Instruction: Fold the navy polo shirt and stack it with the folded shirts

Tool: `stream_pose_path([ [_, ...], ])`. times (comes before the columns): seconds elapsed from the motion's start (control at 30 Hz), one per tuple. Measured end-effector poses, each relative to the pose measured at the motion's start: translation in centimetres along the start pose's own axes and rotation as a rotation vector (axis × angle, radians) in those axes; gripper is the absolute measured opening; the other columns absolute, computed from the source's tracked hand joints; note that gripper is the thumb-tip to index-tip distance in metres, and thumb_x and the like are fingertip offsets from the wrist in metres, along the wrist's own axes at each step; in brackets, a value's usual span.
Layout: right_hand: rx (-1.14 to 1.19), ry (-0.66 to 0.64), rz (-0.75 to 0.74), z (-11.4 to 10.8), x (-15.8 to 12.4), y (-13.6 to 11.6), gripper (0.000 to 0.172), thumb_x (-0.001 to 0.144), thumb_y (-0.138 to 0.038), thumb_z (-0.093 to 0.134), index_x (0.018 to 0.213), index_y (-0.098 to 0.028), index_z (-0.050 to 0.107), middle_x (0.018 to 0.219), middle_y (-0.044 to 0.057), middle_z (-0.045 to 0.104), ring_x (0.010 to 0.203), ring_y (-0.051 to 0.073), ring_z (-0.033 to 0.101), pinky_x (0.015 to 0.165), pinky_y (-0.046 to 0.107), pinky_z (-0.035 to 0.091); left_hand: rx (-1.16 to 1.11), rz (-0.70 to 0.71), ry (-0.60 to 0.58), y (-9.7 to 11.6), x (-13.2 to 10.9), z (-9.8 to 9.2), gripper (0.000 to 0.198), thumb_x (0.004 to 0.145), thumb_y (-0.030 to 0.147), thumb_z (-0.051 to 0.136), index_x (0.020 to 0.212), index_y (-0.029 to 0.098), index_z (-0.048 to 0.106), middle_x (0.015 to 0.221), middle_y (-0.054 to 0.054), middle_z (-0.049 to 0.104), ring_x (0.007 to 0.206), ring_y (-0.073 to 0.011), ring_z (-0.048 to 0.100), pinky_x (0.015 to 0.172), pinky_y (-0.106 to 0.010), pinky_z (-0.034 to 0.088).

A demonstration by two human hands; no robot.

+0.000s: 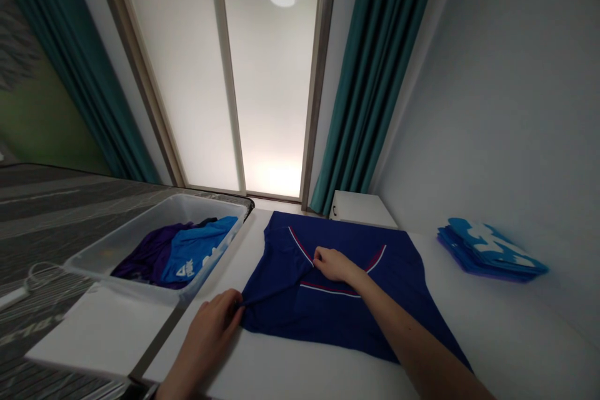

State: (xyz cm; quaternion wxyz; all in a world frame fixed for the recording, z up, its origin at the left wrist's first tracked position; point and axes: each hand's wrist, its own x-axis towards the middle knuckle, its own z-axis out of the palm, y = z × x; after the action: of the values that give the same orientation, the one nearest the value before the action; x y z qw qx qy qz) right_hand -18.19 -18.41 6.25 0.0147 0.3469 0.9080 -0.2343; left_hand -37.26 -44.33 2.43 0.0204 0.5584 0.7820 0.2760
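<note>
A navy blue shirt (pixel 337 325) with red and white trim lines lies spread on the white table (pixel 281 362). My left hand (pixel 218 319) pinches the shirt's near left corner between thumb and fingers. Over the middle of the cloth, my right hand (pixel 332 262) is closed on the fabric beside a trim line, and a fold runs from there toward the left corner. The right forearm crosses over the shirt and hides part of its near right side.
Left of the shirt stands a clear plastic bin (pixel 107 253) holding purple and blue clothes (pixel 197 250). A stack of folded blue clothes (pixel 492 250) lies at the right by the wall. Behind the table are a small white cabinet (pixel 363 207), teal curtains (pixel 375 75) and frosted doors (pixel 272 94).
</note>
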Motion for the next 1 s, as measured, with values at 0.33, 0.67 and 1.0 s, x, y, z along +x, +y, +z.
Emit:
stream_pose_path([
  [0.33,0.101,0.075,0.014,1.1,0.5,-1.2,0.007,0.089,-0.019,0.048,0.088,-0.020,0.055,0.077,0.001,0.066,0.072,0.014,0.060,0.063,0.024,0.034,-0.019,-0.028,-0.012,0.4,0.0,-0.1,0.016,0.087,0.030,0.044,0.083,0.022,0.057,0.073,-0.003,0.066,0.067,-0.0203,0.062,0.060,-0.029,0.041],
  [0.67,0.186,0.107,-0.085,0.1,0.4,1.7,0.023,0.084,-0.010,0.050,0.105,-0.021,0.050,0.067,-0.008,0.055,0.064,0.011,0.054,0.061,0.020,0.036,0.069,0.021,0.006,0.3,-0.4,0.2,0.016,0.084,0.017,0.045,0.091,0.023,0.058,0.079,0.000,0.067,0.070,-0.0185,0.063,0.068,-0.030,0.039],
  [1.0,0.076,0.108,-0.106,0.9,-0.8,2.6,0.027,0.084,-0.013,0.054,0.109,-0.023,0.056,0.073,-0.005,0.060,0.070,0.013,0.056,0.067,0.023,0.035,0.081,0.072,-0.031,0.8,-0.4,-0.4,0.020,0.086,0.020,0.045,0.088,0.024,0.065,0.083,-0.002,0.065,0.077,-0.0197,0.063,0.069,-0.030,0.041],
])
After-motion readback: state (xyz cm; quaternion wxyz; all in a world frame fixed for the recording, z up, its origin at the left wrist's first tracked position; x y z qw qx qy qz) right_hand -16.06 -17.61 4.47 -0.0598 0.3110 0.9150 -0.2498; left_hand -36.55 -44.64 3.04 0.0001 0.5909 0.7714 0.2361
